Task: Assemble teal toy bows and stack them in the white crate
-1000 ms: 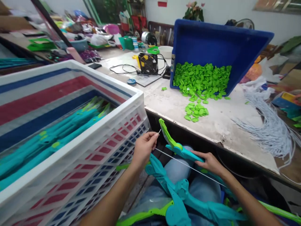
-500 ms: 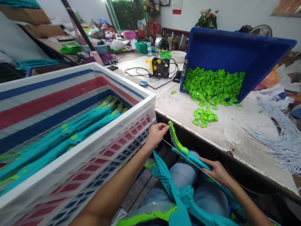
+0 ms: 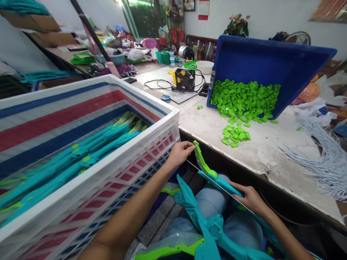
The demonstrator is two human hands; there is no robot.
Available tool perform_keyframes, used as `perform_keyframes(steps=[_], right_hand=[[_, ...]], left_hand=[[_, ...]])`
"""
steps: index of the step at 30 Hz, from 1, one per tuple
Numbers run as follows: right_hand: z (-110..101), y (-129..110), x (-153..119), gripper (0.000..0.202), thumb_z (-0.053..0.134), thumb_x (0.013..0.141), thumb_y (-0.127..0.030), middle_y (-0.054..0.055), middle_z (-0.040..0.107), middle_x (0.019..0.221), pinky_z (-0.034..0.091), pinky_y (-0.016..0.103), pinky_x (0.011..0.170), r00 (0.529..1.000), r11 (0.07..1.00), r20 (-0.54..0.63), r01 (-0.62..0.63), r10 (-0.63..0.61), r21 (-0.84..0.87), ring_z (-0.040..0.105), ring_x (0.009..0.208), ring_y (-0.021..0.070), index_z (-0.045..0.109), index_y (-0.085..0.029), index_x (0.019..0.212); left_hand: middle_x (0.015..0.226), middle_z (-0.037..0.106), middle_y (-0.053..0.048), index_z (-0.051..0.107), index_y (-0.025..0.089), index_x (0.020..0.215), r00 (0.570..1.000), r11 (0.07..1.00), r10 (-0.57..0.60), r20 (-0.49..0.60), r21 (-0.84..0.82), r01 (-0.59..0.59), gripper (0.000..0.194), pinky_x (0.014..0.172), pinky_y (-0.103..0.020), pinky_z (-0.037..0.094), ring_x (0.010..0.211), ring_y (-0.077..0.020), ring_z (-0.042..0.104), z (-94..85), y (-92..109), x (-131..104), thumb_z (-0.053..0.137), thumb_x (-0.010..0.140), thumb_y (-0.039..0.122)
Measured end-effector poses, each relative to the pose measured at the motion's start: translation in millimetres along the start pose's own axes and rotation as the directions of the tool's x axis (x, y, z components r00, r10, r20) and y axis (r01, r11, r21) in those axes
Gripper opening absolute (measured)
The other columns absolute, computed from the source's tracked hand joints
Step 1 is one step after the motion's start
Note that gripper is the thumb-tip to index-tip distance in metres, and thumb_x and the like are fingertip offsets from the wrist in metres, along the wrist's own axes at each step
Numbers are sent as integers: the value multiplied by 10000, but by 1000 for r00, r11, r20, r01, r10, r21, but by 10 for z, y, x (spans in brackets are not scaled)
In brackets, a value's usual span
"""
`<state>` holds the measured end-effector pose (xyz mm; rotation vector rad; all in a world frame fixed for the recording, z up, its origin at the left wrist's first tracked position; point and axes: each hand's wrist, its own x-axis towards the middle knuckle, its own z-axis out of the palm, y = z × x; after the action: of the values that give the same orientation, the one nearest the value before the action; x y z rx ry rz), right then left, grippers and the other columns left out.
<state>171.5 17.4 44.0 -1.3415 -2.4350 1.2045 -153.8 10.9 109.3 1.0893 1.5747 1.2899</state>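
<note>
Thumb and fingers of my left hand pinch a white cord beside the tip of a green curved arm. The cord runs down to the right along the turquoise part joined to that green arm. My right hand is closed around this turquoise part. Across my lap lies more of the jointed turquoise frame, with a second green arm in clear film at the bottom.
A white crate with finished-looking turquoise frames stands at the left. On the table are a tipped blue bin, green pieces, white cords and a small fan.
The view has shifted slightly. My left hand has moved a little left and the cord end at the green tip shows less; my right hand holds its place.
</note>
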Motion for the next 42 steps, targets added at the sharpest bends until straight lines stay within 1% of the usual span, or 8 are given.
perform_keyframes(steps=[5, 13, 18, 23, 28, 34, 39, 42], right_hand=[[31, -26, -5, 491, 548, 805, -346, 2, 744, 992, 530, 282, 672, 1000, 999, -10, 14, -14, -41, 674, 676, 194, 588, -284, 1291], [-5, -81, -68, 396, 542, 875, -439, 60, 708, 1093, 559, 345, 820, 961, 955, -138, 207, -239, -213, 681, 962, 247, 642, -264, 1215], [-140, -671, 454, 315, 465, 939, -355, 82, 685, 1024, 529, 356, 859, 827, 896, -356, 361, -435, -258, 643, 957, 209, 658, -226, 1152], [-95, -1363, 1165, 260, 509, 918, -298, 61, 677, 902, 511, 308, 771, 774, 822, -275, 532, -570, -203, 627, 849, 177, 658, -199, 1107], [-39, -1560, 1359, 227, 527, 901, -340, 30, 664, 750, 475, 270, 654, 764, 791, -206, 589, -612, -166, 612, 692, 151, 655, -193, 786], [42, -1674, 1314, 317, 419, 936, -404, 36, 612, 706, 460, 292, 627, 706, 716, -172, 619, -687, -322, 586, 677, 174, 565, -212, 729], [-358, -1561, 1560, 394, 399, 878, -541, 63, 601, 701, 434, 341, 612, 713, 811, -404, 426, -573, -400, 539, 610, 189, 550, -219, 709], [-640, -1526, 1651, 400, 435, 818, -576, 92, 586, 688, 412, 385, 633, 588, 948, -747, 137, -311, -287, 532, 622, 210, 549, -212, 697]], left_hand=[[481, 506, 55, 584, 149, 744, 998, 993, 9, -67, -118, -17, 240, 404, -185, 256, 399, -58, 388, 97, -44, 63, 696, 693, 355], [452, 525, 54, 564, 130, 832, 996, 934, -69, 65, -347, 87, 486, 362, -176, 259, 351, -43, 353, 101, -15, 30, 815, 566, 450], [462, 534, 50, 570, 132, 843, 995, 931, -60, 77, -355, 83, 490, 365, -168, 259, 361, -45, 373, 35, -34, -156, 803, 576, 470], [473, 538, 58, 563, 139, 856, 995, 925, -53, 87, -372, 82, 482, 368, -169, 267, 353, -37, 358, -35, -75, -266, 784, 595, 479], [489, 535, 62, 566, 141, 879, 996, 917, -48, 80, -392, 75, 443, 371, -166, 268, 371, -49, 383, -113, -166, -309, 747, 631, 461], [541, 547, 43, 568, 176, 870, 995, 961, -77, 59, -263, 90, 333, 443, -237, 417, 441, -122, 512, -128, -264, -311, 706, 669, 403], [876, 634, -43, 622, 199, 795, 944, 976, 214, -251, 91, -197, 72, 746, -293, 485, 829, -190, 601, -49, -230, -449, 637, 725, 200], [834, 651, -44, 659, 204, 836, 934, 949, 313, -173, 76, -305, 190, 829, -322, 459, 835, -190, 589, 19, -185, -500, 513, 771, 102]])
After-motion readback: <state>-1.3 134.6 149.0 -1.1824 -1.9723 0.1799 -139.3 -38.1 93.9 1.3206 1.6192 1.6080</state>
